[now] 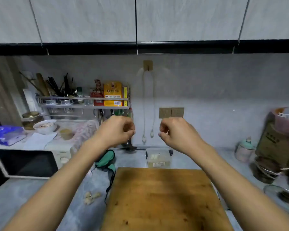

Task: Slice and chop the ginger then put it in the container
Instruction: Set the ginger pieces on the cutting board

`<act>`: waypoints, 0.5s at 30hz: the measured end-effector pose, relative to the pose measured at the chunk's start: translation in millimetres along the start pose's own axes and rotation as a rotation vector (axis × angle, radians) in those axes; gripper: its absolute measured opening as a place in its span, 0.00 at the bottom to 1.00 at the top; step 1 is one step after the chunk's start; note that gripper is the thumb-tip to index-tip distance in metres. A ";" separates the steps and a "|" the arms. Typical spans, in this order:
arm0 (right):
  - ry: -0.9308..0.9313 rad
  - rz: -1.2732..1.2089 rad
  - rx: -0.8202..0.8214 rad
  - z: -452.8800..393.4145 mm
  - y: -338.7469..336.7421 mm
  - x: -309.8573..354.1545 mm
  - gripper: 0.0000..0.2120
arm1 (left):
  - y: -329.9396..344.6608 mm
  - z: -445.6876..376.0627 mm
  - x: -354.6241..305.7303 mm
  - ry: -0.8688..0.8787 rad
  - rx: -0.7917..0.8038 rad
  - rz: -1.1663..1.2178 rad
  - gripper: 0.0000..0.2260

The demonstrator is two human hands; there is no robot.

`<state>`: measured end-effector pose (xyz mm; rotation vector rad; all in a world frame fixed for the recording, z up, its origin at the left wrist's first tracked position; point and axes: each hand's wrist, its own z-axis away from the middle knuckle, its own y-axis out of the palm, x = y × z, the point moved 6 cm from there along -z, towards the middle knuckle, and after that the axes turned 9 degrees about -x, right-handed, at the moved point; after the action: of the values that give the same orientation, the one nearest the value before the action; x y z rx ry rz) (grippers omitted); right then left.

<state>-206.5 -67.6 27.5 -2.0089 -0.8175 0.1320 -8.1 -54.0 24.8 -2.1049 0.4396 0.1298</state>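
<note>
Both my arms are stretched forward and raised above the counter. My left hand [117, 130] and my right hand [173, 132] hang in the air with fingers curled and hold nothing that I can see. Below them lies a bare wooden cutting board [163, 199]. Pieces of pale ginger [91, 197] sit on the grey counter left of the board. A small clear plastic container [158, 158] stands just behind the board, with pale contents inside.
A microwave [27, 162] stands at the left with a bowl [45, 126] and bags on top. A green pouch [106, 160] lies left of the board. A wall rack [83, 100] holds utensils and packets. Jars, a sack and a glass lid [282, 197] crowd the right.
</note>
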 end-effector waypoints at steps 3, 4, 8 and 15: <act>0.021 -0.088 0.068 26.3 39.5 0.6 0.04 | 25.9 42.1 19.0 -0.076 0.040 0.030 0.07; 0.045 -0.109 0.125 38.9 57.2 1.5 0.04 | 37.5 62.4 27.0 -0.128 0.073 0.063 0.07; 0.073 -0.204 0.258 76.7 121.4 13.3 0.03 | 76.7 137.7 69.2 -0.332 0.084 0.195 0.08; 0.113 -0.276 0.501 114.6 226.8 40.2 0.04 | 146.5 245.3 174.9 -0.672 0.173 0.288 0.13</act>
<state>-108.8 -38.6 -208.7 -1.4095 -0.8795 0.0560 121.3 34.2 -271.4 -1.6879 0.3229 0.9013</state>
